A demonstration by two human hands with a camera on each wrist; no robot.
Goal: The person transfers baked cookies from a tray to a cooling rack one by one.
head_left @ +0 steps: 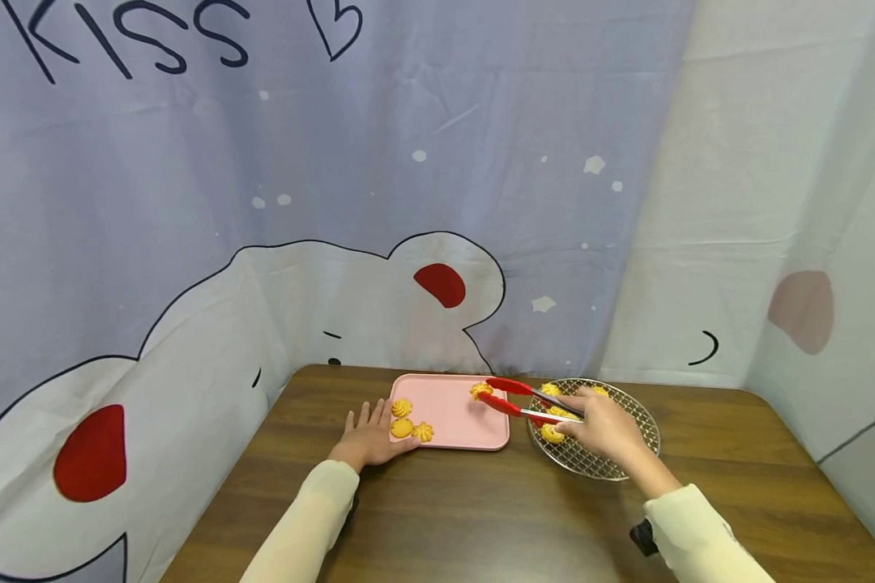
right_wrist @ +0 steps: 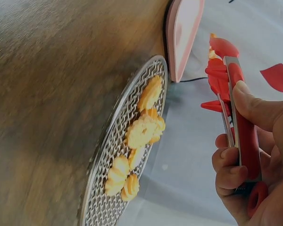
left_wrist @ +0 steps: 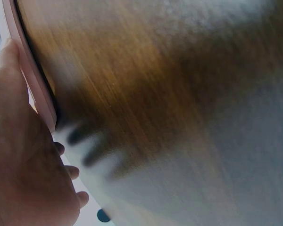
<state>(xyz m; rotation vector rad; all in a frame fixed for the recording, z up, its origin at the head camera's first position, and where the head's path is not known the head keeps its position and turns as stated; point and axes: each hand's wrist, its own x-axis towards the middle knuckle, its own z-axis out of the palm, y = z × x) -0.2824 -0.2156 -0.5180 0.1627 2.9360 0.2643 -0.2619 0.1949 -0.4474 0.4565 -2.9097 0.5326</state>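
Tongs (head_left: pixel 506 402) with red tips are gripped in the right hand (head_left: pixel 603 423), its thumb pressed along one arm and its fingers curled round the other, as the right wrist view shows. They reach leftward, with a yellow biscuit (head_left: pixel 480 392) between their tips over the far right part of a pink tray (head_left: pixel 448 417); whether this biscuit touches the tray below cannot be told. The left hand (head_left: pixel 372 437) is spread at the tray's left side, fingers straight and pointing to the far side, thumb stretched to the right along the near edge; it touches the rim and grasps nothing else that can be seen. Just beside that hand, at the left end of the tray, lie three more biscuits (head_left: pixel 402 408), two near ones side by side and one farther back. To the right of the tray, partly under the right hand, a round wire rack (head_left: pixel 591 463) carries a cluster of swirled biscuits (right_wrist: pixel 141 129), mostly on its left and far parts. Tray and rack stand on a brown wooden table (head_left: pixel 481 518), and behind it hangs a printed curtain (head_left: pixel 437 162).
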